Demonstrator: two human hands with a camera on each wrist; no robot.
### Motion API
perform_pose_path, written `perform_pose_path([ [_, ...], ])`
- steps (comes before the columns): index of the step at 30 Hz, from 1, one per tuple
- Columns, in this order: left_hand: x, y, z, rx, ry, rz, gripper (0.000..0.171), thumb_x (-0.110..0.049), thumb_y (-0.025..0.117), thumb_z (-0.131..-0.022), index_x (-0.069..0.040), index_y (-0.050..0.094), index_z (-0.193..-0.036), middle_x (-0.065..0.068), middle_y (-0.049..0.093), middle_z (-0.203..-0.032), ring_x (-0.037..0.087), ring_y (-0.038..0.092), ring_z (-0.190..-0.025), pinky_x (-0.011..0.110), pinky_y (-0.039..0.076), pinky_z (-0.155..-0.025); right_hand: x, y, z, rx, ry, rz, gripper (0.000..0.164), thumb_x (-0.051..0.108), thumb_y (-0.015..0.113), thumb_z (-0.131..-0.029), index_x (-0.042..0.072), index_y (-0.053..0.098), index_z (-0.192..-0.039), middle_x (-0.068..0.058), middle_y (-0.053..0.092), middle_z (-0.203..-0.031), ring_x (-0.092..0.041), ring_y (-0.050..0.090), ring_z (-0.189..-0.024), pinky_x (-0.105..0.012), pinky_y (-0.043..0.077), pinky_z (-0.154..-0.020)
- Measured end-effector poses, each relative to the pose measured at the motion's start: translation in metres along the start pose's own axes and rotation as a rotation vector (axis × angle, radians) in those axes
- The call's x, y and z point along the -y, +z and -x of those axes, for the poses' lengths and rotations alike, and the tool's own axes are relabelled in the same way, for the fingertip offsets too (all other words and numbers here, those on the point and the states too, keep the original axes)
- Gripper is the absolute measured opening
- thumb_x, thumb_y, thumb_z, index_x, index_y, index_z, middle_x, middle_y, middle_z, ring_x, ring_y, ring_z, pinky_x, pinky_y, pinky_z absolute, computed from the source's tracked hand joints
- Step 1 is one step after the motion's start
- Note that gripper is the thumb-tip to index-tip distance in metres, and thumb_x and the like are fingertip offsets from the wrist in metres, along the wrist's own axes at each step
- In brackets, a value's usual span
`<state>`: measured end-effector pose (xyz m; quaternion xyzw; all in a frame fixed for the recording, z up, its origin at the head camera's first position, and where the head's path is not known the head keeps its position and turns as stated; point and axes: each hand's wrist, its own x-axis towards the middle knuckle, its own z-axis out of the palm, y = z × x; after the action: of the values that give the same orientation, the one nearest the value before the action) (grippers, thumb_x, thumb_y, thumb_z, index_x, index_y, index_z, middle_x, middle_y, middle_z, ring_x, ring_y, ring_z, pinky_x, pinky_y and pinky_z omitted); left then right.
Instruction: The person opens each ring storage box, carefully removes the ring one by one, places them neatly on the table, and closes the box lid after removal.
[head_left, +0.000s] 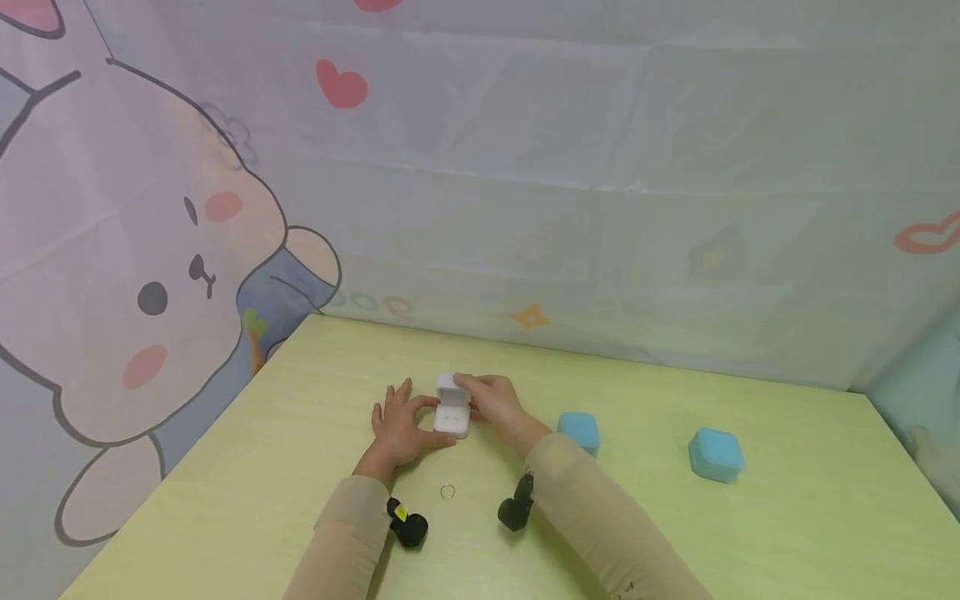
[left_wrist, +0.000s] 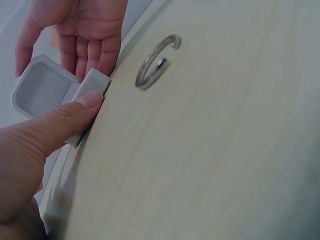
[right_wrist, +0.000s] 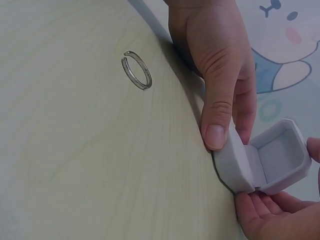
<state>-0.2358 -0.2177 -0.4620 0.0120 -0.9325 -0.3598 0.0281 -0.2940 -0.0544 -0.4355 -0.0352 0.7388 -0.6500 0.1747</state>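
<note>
A small white ring box (head_left: pixel 452 421) stands on the table with its lid raised. My left hand (head_left: pixel 400 431) grips the base from the left, the thumb (left_wrist: pixel 90 100) pressed on its front face and the index finger at its far side. From the right, my right hand (head_left: pixel 495 402) holds the box, its thumb on the raised lid (right_wrist: pixel 282 155) and its other fingers beside and behind the base. A silver open-ended ring (left_wrist: pixel 150 60) lies on the table between my forearms, in front of the box. The box's inside is pale, with a slit in the pad.
Two light-blue boxes (head_left: pixel 716 455) with rounded corners sit on the right of the table (head_left: pixel 637 533); my right forearm partly overlaps the nearer blue box (head_left: pixel 579 429). A black camera (head_left: pixel 408 529) hangs at each wrist. A printed cloth backdrop (head_left: pixel 525 125) stands behind the table.
</note>
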Motion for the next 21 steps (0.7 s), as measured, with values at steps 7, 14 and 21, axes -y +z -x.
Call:
perform_pose_path([
  [7, -0.0006, -0.0014, 0.0016, 0.008, -0.003, -0.008, 0.057, -0.038, 0.08, -0.071, -0.013, 0.061, -0.119, 0.023, 0.013, -0.156, 0.047, -0.005, -0.143, 0.066, -0.005, -0.109, 0.0017, 0.0, 0.0024, 0.026, -0.008, 0.005, 0.057, 0.039, 0.064, -0.088, -0.005, 0.057, -0.123, -0.019, 0.06, -0.125, -0.031, 0.062, -0.11, -0.038, 0.054, -0.088],
  [14, 0.0001, -0.0016, 0.003, 0.002, 0.007, -0.007, 0.058, -0.038, 0.081, -0.07, -0.012, 0.061, -0.118, 0.025, 0.013, -0.155, 0.049, -0.004, -0.142, 0.067, -0.004, -0.109, 0.0018, -0.0007, 0.004, 0.049, -0.018, 0.018, 0.059, 0.038, 0.062, -0.09, -0.008, 0.054, -0.125, -0.02, 0.057, -0.128, -0.034, 0.059, -0.114, -0.038, 0.053, -0.09],
  [21, -0.0006, -0.0021, 0.0029, 0.008, 0.0, -0.007, 0.058, -0.038, 0.08, -0.071, -0.012, 0.061, -0.119, 0.024, 0.013, -0.156, 0.049, -0.005, -0.142, 0.066, -0.004, -0.109, -0.0001, -0.0013, 0.006, 0.057, -0.045, 0.034, 0.061, 0.037, 0.062, -0.091, -0.011, 0.051, -0.127, -0.022, 0.058, -0.127, -0.034, 0.06, -0.112, -0.039, 0.053, -0.089],
])
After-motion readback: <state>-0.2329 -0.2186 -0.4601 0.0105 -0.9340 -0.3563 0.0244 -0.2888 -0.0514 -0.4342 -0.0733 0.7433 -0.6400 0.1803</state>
